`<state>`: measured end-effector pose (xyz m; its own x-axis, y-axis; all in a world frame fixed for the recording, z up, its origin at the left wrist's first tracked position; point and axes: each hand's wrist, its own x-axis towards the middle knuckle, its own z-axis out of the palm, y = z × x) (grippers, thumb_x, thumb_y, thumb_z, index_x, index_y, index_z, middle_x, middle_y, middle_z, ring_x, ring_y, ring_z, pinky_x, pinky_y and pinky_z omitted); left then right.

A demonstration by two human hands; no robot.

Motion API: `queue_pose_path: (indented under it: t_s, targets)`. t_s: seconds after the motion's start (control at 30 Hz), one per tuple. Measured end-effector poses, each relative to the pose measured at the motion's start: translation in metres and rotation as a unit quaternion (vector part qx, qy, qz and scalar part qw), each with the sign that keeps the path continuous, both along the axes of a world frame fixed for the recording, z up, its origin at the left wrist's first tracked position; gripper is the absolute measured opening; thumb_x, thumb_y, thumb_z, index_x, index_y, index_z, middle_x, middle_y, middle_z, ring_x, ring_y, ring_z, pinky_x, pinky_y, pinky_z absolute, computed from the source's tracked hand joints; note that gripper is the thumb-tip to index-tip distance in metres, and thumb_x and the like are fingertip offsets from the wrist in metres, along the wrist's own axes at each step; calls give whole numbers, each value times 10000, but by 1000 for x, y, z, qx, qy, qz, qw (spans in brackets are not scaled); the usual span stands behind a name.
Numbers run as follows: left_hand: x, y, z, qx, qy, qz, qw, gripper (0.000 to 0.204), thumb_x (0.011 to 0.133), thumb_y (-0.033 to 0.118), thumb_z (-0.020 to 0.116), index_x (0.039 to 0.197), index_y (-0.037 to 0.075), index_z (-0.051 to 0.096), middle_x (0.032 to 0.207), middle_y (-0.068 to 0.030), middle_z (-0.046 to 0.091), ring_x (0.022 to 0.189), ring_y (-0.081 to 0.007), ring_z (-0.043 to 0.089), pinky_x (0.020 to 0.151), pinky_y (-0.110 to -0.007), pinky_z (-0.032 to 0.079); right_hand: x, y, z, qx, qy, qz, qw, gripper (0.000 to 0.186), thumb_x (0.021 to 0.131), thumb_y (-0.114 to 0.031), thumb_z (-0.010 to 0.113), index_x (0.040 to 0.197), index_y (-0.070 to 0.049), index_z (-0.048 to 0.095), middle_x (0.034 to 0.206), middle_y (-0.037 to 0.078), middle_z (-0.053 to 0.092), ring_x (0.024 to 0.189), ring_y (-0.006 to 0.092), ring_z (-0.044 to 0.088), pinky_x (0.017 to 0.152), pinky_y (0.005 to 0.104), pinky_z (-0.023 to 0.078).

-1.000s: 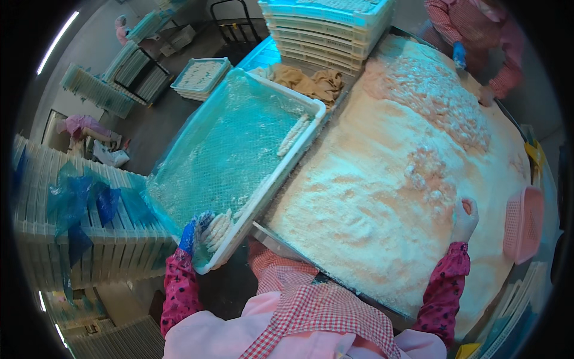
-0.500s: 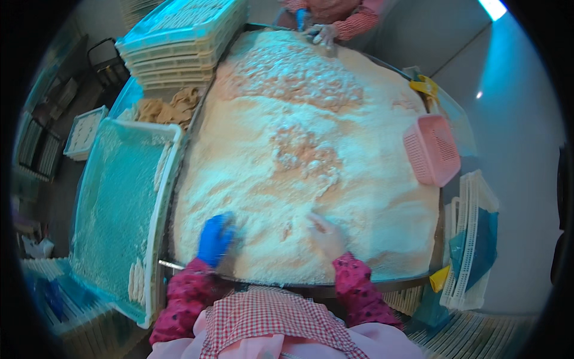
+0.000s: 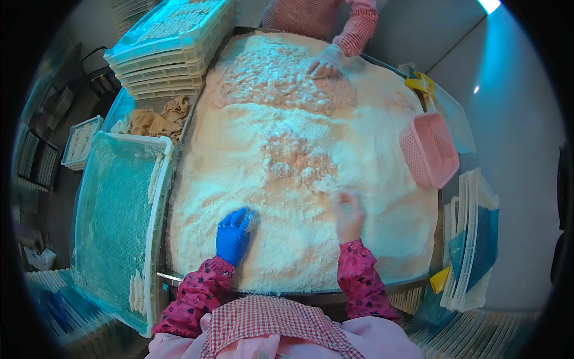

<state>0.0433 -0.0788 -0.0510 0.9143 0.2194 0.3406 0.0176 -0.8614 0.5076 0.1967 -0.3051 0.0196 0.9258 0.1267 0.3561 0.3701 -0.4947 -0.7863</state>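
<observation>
A broad bed of pale, crumb-like coating covers the worktable in front of me. My left hand, in a blue glove, rests at the near left of the bed. Its fingers are bent and a little apart, with crumbs around their tips and nothing visible in the grasp. My right hand, in a thin pale glove, hovers over the crumbs just right of the middle, its fingers smeared by motion. White crumbs blur past its fingertips, close to a small pile of pinkish, crumb-dusted pieces.
Left stands a mesh-bottomed tray with several white coated strips. Stacked trays and a brown cloth lie behind it. A pink basket sits at right. Across the table, a co-worker's gloved hand touches a larger pile of pieces.
My right hand has moved away from me and slightly right, toward the small pile. My left hand has shifted right. The co-worker's hand has come down onto the far pile.
</observation>
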Motion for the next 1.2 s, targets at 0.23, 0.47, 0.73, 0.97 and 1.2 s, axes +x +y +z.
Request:
queue_pose_path:
  t_s: [0.23,0.47,0.73,0.97,1.2]
  targets:
    - [1,1,-12,-91,6,12,996,415,697,67,614,1102,153,584,1072,-106,574,917,-317,548,734,-401,469,-26,-54,-37,4,207,27,978,460,699,-149,690,1118,-31,542,978,152,592,902,309,576,804,361,455]
    - [25,-54,-13,-220,41,-65,973,454,768,95,591,1213,143,516,1089,-130,566,979,-303,546,832,-366,451,-59,34,-39,-17,109,146,983,463,783,-92,619,1213,-38,456,1083,198,542,1058,326,519,907,345,405]
    - [12,22,-10,-318,-84,40,943,380,770,28,601,1145,61,557,1120,-145,570,1019,-304,539,888,-354,420,-30,30,7,-58,-44,298,952,321,798,-134,595,1115,-90,582,1056,100,593,986,250,560,845,346,430]
    - [8,-1,28,-60,5,-144,988,527,704,166,673,1202,102,513,1147,-137,553,1048,-327,517,887,-389,422,-48,-4,-18,-174,32,310,934,508,722,-132,655,1208,-112,509,1059,127,570,962,308,534,846,421,417]
    - [27,-17,-13,-68,86,-157,981,377,724,158,632,1097,146,578,1032,-88,588,917,-300,556,811,-408,443,-69,-8,-36,-271,-7,242,932,429,742,-90,619,1159,-102,516,981,122,566,920,329,533,796,407,440]
